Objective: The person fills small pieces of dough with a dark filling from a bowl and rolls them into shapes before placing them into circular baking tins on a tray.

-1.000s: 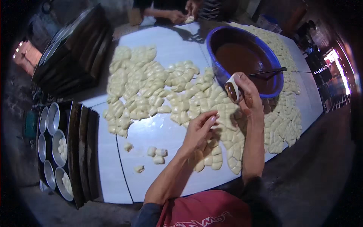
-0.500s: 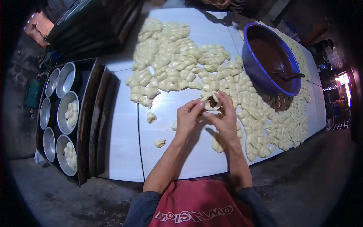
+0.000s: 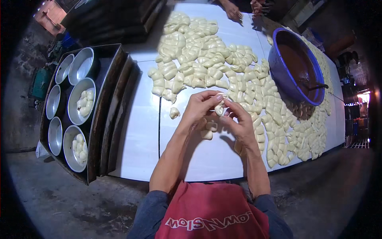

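Observation:
A small piece of pale dough (image 3: 220,108) is pinched between my two hands above the white table (image 3: 139,147). My left hand (image 3: 200,107) grips its upper left side with thumb and fingertips. From the other side, the fingers of my right hand (image 3: 240,122) press on the same piece, closed around its edge. Loose dough pieces (image 3: 207,134) lie beneath my hands, and a single dough lump (image 3: 174,113) sits to their left. Beyond my hands spreads a broad sheet of divided dough pieces (image 3: 195,59), running toward the right.
A blue basin (image 3: 274,65) of brown filling (image 3: 292,55), with a dark-handled utensil (image 3: 318,85) in it, stands on the dough at right. Left, a dark tray (image 3: 104,79) carries round metal tins (image 3: 73,99), two with dough balls. Another person's hand (image 3: 232,10) rests at the far edge.
The dough piece was an open ring showing brown filling; now it is gathered closed between my fingers. The view has shifted, and another person's hands show more at the far edge.

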The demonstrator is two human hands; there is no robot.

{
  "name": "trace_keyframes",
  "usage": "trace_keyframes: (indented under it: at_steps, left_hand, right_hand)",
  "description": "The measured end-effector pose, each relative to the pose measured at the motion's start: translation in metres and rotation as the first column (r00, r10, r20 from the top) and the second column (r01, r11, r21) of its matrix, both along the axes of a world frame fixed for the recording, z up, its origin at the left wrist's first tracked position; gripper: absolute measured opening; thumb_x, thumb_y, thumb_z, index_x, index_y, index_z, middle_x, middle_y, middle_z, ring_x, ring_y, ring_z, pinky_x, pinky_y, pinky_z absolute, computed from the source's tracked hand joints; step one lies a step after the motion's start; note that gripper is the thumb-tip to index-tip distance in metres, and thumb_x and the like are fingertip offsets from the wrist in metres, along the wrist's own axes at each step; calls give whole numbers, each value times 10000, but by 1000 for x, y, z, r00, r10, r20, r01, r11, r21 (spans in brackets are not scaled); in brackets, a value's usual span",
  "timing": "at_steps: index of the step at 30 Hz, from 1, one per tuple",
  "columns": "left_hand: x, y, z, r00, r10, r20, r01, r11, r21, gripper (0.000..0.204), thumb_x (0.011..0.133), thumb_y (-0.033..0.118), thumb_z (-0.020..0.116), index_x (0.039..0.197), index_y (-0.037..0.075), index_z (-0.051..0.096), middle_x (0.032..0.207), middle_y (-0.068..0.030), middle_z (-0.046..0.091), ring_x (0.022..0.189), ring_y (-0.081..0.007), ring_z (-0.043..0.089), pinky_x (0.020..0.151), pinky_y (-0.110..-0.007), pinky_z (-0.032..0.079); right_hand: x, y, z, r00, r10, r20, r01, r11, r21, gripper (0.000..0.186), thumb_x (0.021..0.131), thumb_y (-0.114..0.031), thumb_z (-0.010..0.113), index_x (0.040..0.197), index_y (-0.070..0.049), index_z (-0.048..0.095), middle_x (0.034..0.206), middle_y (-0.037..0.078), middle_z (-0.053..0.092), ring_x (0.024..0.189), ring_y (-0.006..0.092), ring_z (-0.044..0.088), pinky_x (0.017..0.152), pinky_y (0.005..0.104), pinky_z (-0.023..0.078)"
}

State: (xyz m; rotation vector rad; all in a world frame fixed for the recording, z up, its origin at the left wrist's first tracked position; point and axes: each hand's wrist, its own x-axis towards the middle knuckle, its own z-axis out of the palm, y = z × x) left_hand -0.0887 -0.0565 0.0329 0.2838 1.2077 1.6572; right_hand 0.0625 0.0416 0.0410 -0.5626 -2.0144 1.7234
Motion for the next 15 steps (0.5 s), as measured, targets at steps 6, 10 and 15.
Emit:
trace_keyframes:
  at_steps: [6,10,15]
  left_hand:
    - [22,-14,-3,991,18,-130,-5,995,100,278,925,178,714,1170,50,683,1030,-71,702,863,-135,672,712,-277,582]
    - [30,-17,1,995,23,-93,-15,996,90,260,960,163,649,1198,61,678,1017,-61,695,814,-132,673,693,-264,577]
    - [36,-28,3,961,-42,-273,36,999,-28,309,954,174,673,1227,32,665,958,-53,696,802,-100,664,630,-221,540]
  right_hand:
    - [-10,-1,-25,957,-100,-274,178,944,277,194,895,-61,709,1083,-32,673,1142,77,623,939,154,585,814,286,469]
    - [-22,-14,-35,873,-285,-396,377,909,176,160,926,-71,680,1069,-27,623,1132,105,633,922,203,612,819,332,497]
    - [-23,-4,-41,912,-281,-299,402,756,517,151,901,-119,724,956,-34,612,856,101,647,771,263,632,671,378,491]
